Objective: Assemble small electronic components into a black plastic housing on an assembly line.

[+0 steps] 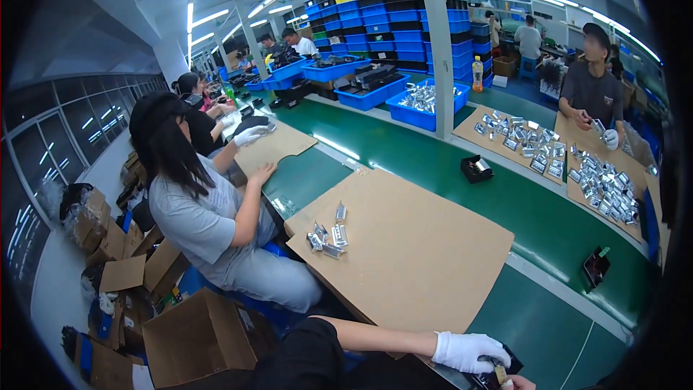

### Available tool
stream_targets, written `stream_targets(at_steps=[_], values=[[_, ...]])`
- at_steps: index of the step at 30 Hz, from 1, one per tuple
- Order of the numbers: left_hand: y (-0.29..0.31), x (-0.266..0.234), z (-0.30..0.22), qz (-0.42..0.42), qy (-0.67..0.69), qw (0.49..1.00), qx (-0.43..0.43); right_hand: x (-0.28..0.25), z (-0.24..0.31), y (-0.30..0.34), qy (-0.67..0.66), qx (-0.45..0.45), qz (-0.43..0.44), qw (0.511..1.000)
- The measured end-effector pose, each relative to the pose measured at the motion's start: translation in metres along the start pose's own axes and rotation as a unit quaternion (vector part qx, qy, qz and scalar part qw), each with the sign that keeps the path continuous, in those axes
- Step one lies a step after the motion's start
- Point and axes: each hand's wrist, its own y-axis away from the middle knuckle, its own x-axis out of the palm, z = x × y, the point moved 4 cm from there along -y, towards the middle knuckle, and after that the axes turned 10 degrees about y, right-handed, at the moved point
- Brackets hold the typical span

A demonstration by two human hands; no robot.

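At the lower right edge, my left hand [468,352] wears a white glove, its fingers curled down over a black plastic housing [515,361]. Only the fingers of my right hand [520,383] show, closed at the bottom rim of the picture. They meet a small yellowish piece [500,373] beside my left fingertips. How far that piece sits in the housing is hidden by the glove. Left of my hands lies a tan cardboard sheet [419,245], with several shiny metal brackets [338,234] near its left end.
A green conveyor [411,166] carries black housings [476,168] past the bench. Beyond it, a person [593,79] handles a bracket near heaped metal parts [606,188]. At left sits another person [195,195], beside open cardboard boxes [209,336]. Blue bins [415,117] stand behind a pillar [439,50].
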Motion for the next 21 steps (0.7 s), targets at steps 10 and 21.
stream_targets(at_steps=[10, 21], values=[[-0.003, -0.013, 0.028, 0.030, 0.034, 0.998, 0.053, 0.014, 0.021, -0.009, 0.073, -0.075, 0.010, 0.994], [0.038, 0.009, -0.033, -0.190, -0.128, 0.966, 0.123, 0.043, 0.028, -0.001, 0.130, -0.106, 0.072, 0.983]])
